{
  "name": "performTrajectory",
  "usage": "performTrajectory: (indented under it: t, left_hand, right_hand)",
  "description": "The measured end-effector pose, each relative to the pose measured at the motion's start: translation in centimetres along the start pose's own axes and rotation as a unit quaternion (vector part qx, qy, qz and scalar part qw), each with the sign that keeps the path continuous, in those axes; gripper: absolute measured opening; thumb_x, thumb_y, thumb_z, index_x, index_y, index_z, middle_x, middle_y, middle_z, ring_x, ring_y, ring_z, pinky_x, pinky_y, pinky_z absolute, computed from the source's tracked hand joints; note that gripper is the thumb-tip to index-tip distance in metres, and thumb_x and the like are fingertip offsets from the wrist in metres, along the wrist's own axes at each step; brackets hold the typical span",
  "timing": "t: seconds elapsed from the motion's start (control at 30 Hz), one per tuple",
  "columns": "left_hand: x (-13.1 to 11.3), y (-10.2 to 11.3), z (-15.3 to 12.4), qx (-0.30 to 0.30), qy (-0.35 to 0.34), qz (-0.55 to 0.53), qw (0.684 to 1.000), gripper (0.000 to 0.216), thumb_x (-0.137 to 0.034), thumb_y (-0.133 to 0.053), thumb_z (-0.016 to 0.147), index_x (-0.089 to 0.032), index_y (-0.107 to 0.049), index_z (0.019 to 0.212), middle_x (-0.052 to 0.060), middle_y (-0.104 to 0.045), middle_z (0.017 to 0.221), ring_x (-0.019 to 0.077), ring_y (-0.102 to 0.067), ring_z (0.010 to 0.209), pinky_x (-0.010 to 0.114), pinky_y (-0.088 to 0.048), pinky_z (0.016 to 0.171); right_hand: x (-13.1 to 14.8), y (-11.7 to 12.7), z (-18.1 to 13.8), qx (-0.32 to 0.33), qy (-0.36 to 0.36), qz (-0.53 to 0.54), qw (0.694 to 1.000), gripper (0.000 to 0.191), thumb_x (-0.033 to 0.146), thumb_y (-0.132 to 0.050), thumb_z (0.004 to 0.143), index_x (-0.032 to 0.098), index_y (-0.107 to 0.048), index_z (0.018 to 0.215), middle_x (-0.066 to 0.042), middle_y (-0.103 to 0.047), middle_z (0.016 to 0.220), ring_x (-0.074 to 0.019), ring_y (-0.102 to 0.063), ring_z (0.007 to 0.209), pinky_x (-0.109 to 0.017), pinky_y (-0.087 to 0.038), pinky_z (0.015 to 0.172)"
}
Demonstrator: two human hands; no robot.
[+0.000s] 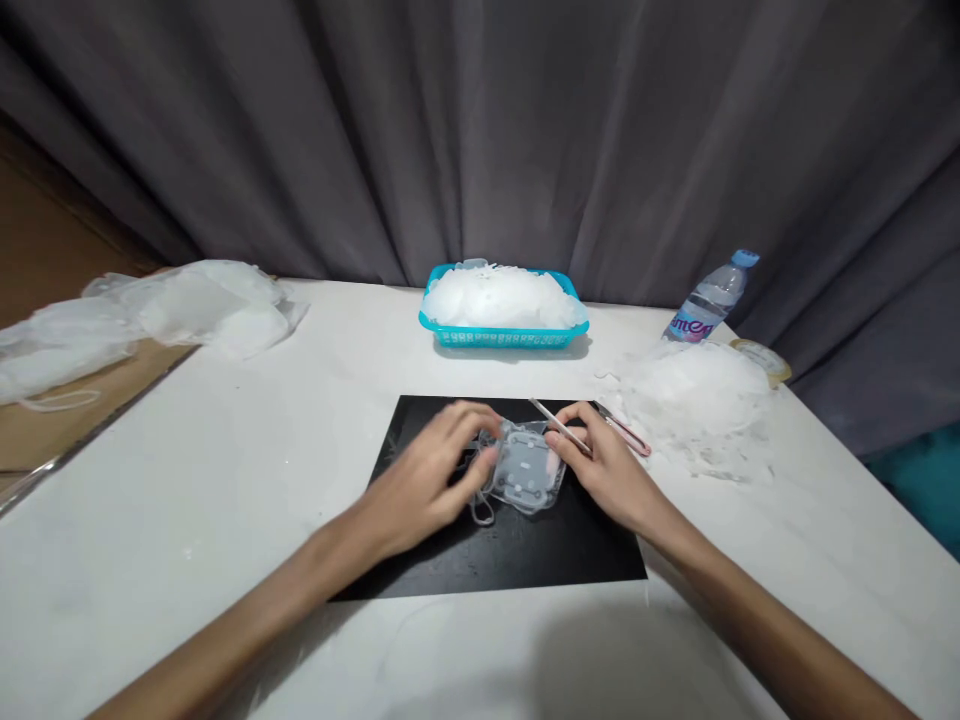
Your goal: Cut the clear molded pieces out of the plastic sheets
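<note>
A clear plastic bag with a flat grey rounded-square item point(523, 465) inside lies on a black mat point(480, 560). A grey cord loop point(484, 512) hangs out at its left side. My left hand point(427, 475) is at the bag's left edge, thumb and fingers curved but apart, their tips close to or touching the plastic. Between the thumb and fingers of my right hand point(600, 460) is a thin pale stick point(551, 418), slanting up to the left. That hand rests by the bag's right edge. A pink-handled tool point(630, 437) lies just beyond it, partly hidden.
A turquoise basket point(510, 338) heaped with white, translucent packets stands at the back. On the right are crumpled clear plastic point(697, 395), a water bottle point(709, 300) and a tape roll point(765, 358). More plastic bags point(202, 305) lie at left, near cardboard point(90, 410). A grey curtain hangs behind.
</note>
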State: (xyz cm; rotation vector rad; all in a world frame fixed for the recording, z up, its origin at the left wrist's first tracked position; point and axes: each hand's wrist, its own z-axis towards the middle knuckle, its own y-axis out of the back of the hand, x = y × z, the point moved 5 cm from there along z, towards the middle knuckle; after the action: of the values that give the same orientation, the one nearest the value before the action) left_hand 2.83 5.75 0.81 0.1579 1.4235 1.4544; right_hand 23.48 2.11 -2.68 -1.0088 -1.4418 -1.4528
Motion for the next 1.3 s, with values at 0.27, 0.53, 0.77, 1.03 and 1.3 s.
performTrajectory:
  t: [0.27, 0.53, 0.77, 1.03, 1.3]
  left_hand:
    - [0.4, -3.2, -0.2, 0.097, -0.070, 0.033, 0.992, 0.054, -0.035, -0.054, 0.107, -0.029, -0.039, 0.158, 0.009, -0.043, 0.165, 0.0291, -0.038, 0.153, 0.052, -0.032, 0.127]
    - [2.9, -0.2, 0.6, -0.080, -0.021, 0.133, 0.988, 0.034, -0.014, -0.035, 0.108, -0.020, -0.055, 0.134, 0.014, -0.051, 0.154, 0.0294, -0.042, 0.149, 0.054, -0.039, 0.121]
    - [-3.0, -5.1, -3.5, 0.122, -0.100, 0.096, 0.983, 0.064, -0.045, -0.050, 0.108, -0.018, -0.032, 0.163, 0.013, -0.040, 0.168, 0.0296, -0.038, 0.154, 0.047, -0.035, 0.128]
    - [-6.1, -6.0, -5.2, 0.206, -0.146, 0.001, 0.968, 0.077, -0.047, -0.056, 0.105, -0.023, -0.018, 0.169, 0.006, -0.029, 0.170, 0.0258, -0.032, 0.157, 0.043, -0.029, 0.131]
    - [-1.7, -4.0, -4.1, 0.134, -0.067, 0.035, 0.988, 0.071, -0.047, -0.051, 0.108, -0.034, -0.016, 0.168, 0.000, -0.036, 0.168, 0.0221, -0.039, 0.154, 0.036, -0.033, 0.128]
  right_hand:
    - [-1.2, 5.3, 0.4, -0.054, -0.010, -0.032, 0.998, 0.032, 0.053, -0.057, 0.094, 0.023, -0.054, 0.105, 0.003, -0.063, 0.070, -0.0185, -0.061, 0.065, -0.028, -0.045, 0.062]
    - [-4.7, 7.1, 1.2, -0.055, -0.026, -0.158, 0.986, 0.033, 0.048, -0.049, 0.096, 0.021, -0.057, 0.111, -0.001, -0.067, 0.073, -0.0219, -0.062, 0.067, -0.032, -0.046, 0.067]
    - [-4.3, 5.5, 0.3, -0.040, 0.013, -0.294, 0.955, 0.031, 0.045, -0.049, 0.101, 0.022, -0.057, 0.120, -0.008, -0.073, 0.100, -0.0269, -0.069, 0.086, -0.036, -0.050, 0.078]
    - [-3.3, 3.9, 0.7, -0.045, 0.098, -0.315, 0.943, 0.024, 0.035, -0.046, 0.105, 0.022, -0.058, 0.121, -0.010, -0.070, 0.117, -0.0276, -0.069, 0.106, -0.038, -0.051, 0.090]
    - [-3.5, 4.1, 0.8, -0.127, 0.097, -0.385, 0.909, 0.028, 0.040, -0.042, 0.107, 0.020, -0.058, 0.119, -0.013, -0.070, 0.114, -0.0322, -0.069, 0.106, -0.042, -0.053, 0.086]
